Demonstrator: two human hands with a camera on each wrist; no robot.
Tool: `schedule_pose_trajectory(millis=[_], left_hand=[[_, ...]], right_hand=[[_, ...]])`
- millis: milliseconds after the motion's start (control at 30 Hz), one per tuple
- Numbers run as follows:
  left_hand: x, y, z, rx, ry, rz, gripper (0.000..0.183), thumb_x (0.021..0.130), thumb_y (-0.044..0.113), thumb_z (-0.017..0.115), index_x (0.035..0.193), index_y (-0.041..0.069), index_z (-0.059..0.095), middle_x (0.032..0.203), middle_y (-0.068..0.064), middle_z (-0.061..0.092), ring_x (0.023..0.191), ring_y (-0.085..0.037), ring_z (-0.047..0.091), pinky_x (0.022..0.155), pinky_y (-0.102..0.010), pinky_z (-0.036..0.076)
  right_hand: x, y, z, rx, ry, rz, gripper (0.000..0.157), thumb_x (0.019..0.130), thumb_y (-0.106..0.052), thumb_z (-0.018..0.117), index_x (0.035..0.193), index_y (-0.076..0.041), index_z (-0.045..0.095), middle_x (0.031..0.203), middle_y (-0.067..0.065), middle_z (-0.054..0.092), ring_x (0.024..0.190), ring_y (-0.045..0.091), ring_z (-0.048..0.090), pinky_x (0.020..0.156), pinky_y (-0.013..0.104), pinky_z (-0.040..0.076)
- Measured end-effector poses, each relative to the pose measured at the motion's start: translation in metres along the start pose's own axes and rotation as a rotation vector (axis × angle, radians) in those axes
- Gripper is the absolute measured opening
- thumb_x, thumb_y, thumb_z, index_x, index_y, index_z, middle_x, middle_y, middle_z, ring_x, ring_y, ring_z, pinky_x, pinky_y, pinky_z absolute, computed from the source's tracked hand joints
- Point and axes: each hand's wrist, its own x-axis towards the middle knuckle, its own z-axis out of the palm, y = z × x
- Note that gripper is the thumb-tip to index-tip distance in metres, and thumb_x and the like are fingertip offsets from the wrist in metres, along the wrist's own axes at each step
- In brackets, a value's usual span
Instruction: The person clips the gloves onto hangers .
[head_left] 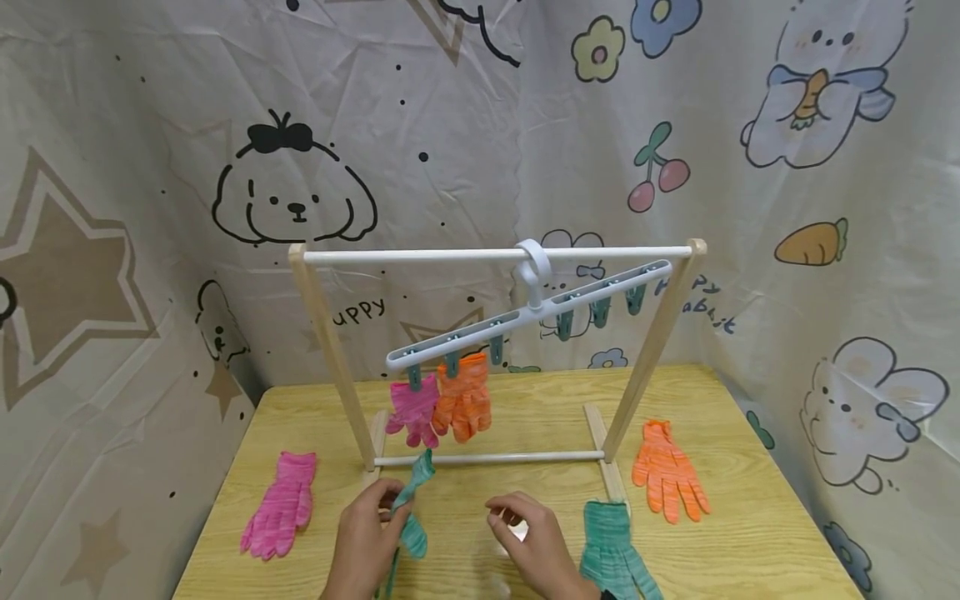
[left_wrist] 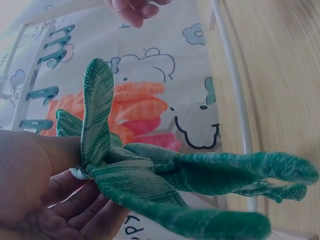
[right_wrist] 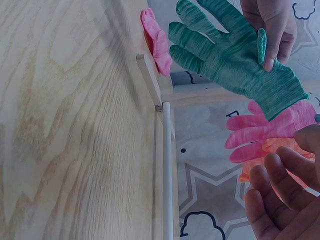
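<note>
In the head view my left hand (head_left: 366, 533) pinches a green knit glove (head_left: 412, 537) near its cuff, thumb on one side and fingers on the other. The right wrist view shows that glove (right_wrist: 225, 62) spread flat, its fingers pointing away from the hand. My right hand (head_left: 528, 537) is raised beside it with fingers loosely bent and nothing in them. Ahead, a pink glove (head_left: 415, 408) and an orange glove (head_left: 463, 400) hang from clips on the left end of a tilted grey clip hanger (head_left: 480, 333).
The hanger hooks over the white top bar (head_left: 420, 256) of a wooden-legged rack (head_left: 330, 358). Its right-hand clips (head_left: 600, 312) hold nothing. On the table (head_left: 517, 508) lie a pink glove (head_left: 279, 506) at left, an orange glove (head_left: 667, 471) and a green glove (head_left: 611, 546) at right.
</note>
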Motion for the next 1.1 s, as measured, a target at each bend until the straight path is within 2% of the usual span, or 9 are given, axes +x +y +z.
schedule_pose_trajectory(millis=[167,300,467,667,933,1100], left_hand=[[0.003,0.005,0.002,-0.005,-0.029,0.020,0.013,0.079,0.007,0.070,0.091,0.010,0.065,0.082,0.002,0.064,0.077,-0.009,0.060,0.065,-0.023,0.053],[0.006,0.008,0.004,-0.013,-0.039,0.040,0.014,0.079,0.006,0.070,0.092,0.010,0.066,0.084,0.002,0.065,0.080,-0.011,0.061,0.066,-0.023,0.053],[0.009,0.011,0.007,-0.060,-0.061,0.053,0.014,0.079,0.006,0.071,0.092,0.010,0.066,0.085,0.002,0.065,0.079,-0.012,0.062,0.066,-0.022,0.053],[0.012,0.012,0.012,-0.118,-0.093,0.035,0.014,0.081,0.008,0.070,0.094,0.010,0.067,0.087,0.000,0.066,0.081,-0.013,0.063,0.068,-0.022,0.053],[0.015,0.014,0.019,-0.195,-0.157,0.015,0.014,0.083,0.011,0.069,0.096,0.009,0.066,0.089,-0.002,0.067,0.084,-0.017,0.064,0.069,-0.023,0.054],[0.017,0.019,0.023,-0.227,-0.169,0.014,0.015,0.082,0.012,0.069,0.097,0.009,0.066,0.091,-0.002,0.067,0.085,-0.015,0.064,0.070,-0.023,0.054]], right_hand=[[0.001,-0.008,-0.004,-0.013,0.027,0.015,0.011,0.090,-0.021,0.061,0.097,-0.018,0.069,0.088,-0.007,0.066,0.072,0.004,0.057,0.061,0.031,0.053],[0.004,-0.024,-0.011,-0.014,0.035,0.017,0.011,0.089,-0.016,0.062,0.096,-0.013,0.069,0.087,-0.004,0.066,0.072,0.008,0.057,0.062,0.032,0.053],[0.008,-0.038,-0.022,-0.019,0.059,-0.004,0.010,0.087,-0.012,0.063,0.096,-0.012,0.069,0.084,-0.002,0.066,0.071,0.008,0.057,0.062,0.033,0.052],[0.009,-0.042,-0.027,-0.021,0.092,-0.002,0.011,0.086,-0.011,0.065,0.095,-0.014,0.069,0.083,-0.002,0.067,0.071,0.007,0.057,0.062,0.032,0.052],[0.010,-0.044,-0.035,-0.014,0.046,0.016,0.014,0.090,-0.016,0.061,0.099,-0.010,0.069,0.088,-0.004,0.066,0.073,0.008,0.058,0.064,0.033,0.052],[0.011,-0.043,-0.038,-0.021,0.054,0.036,0.014,0.089,-0.017,0.061,0.099,-0.011,0.069,0.085,-0.002,0.067,0.073,0.007,0.058,0.064,0.033,0.052]])
